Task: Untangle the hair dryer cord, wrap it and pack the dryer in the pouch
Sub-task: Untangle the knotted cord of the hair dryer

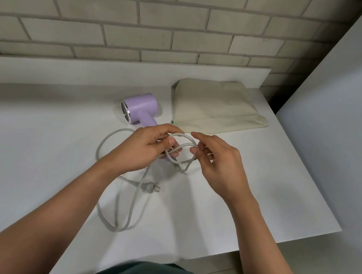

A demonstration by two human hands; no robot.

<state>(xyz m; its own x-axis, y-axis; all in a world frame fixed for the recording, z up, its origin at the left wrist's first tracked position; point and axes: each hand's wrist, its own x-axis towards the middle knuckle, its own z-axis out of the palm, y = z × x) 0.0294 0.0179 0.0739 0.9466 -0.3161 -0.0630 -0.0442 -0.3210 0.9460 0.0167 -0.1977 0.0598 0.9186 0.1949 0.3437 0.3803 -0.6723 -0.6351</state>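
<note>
Head view: the left hand (147,148) has its fingers curled round a bunch of loops of the grey cord (181,135). The right hand (216,163) seems to pinch one strand between thumb and forefinger, though the crossing strands blur that contact. The tangle sits directly between the two sets of fingertips, its long axis running from hand to hand, equally near both. Slack cord trails from below the left fingers toward the person, ending at the plug (150,188). The lilac hair dryer (139,107) lies just beyond the left fingers and the cream pouch (214,109) beyond the right, both on the white table (34,138). No brand or writing is legible.
</note>
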